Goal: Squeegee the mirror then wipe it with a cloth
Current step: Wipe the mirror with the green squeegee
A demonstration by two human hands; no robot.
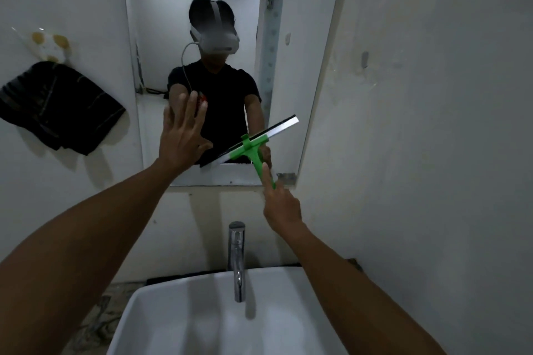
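A tall frameless mirror hangs on the white wall above the sink. My right hand grips the green handle of a squeegee, index finger stretched along it. Its blade lies tilted against the mirror's lower right part, right end higher. My left hand is open with fingers spread, held flat at or just in front of the lower left glass; I cannot tell if it touches. A dark cloth hangs on the wall to the left of the mirror.
A white basin with a chrome tap stands directly below the mirror. The mirror reflects a person in a black shirt wearing a headset. A stained plastic hook sits above the dark cloth. A bare white wall lies to the right.
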